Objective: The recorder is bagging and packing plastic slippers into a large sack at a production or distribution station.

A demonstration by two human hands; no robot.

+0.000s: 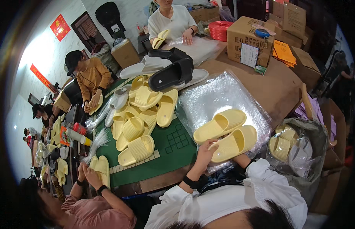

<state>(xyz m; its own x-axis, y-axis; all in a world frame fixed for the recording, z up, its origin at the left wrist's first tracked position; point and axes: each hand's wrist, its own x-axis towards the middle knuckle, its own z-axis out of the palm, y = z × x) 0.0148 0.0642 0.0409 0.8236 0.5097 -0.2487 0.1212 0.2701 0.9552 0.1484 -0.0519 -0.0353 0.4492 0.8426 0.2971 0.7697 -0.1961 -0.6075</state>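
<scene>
Gripping prob. light, bendy yellow slipper (pixel 228 149) by sole edge (pixel 222 160) (best) is L hand (pixel 205 151), strap (pixel 244 136) to its R; R hand (pixel 241 158) can't tell.

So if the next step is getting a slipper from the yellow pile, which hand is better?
Probably the left hand: it is nearer the yellow pile, though it's gripping the heel end of the near slipper. The right hand is farther from the pile, mostly hidden by that slipper.

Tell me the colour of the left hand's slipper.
Pale yellow slipper, seen best in the head view.
</scene>
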